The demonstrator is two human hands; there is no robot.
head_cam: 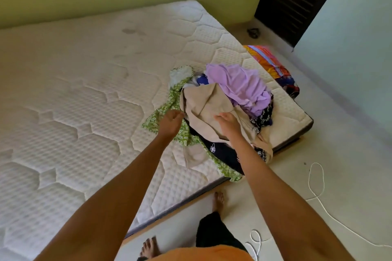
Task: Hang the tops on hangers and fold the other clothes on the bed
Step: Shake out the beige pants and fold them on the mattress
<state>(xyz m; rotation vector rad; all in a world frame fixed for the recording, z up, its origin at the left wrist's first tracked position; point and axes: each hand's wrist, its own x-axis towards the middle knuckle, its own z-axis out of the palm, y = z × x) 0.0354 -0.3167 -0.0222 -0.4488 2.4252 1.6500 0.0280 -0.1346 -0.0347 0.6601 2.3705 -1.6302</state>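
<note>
A heap of clothes lies near the right corner of the white quilted mattress (pixel 74 95). On top is a lilac garment (pixel 241 87); under it a beige garment (pixel 203 104), a green patterned cloth (pixel 169 110) and a dark navy printed piece (pixel 220 150). My left hand (pixel 170 122) reaches to the left edge of the beige garment, over the green cloth, fingers curled at the fabric's edge. My right hand (pixel 228 123) lies on the beige garment with fingers stretched forward. Whether either hand holds fabric is unclear.
A folded orange and blue striped cloth (pixel 269 63) sits off the mattress's far right edge. A white cord (pixel 317 186) trails over the pale floor at right. A dark louvred door (pixel 294 0) stands in the corner. My bare feet stand beside the bed's near edge.
</note>
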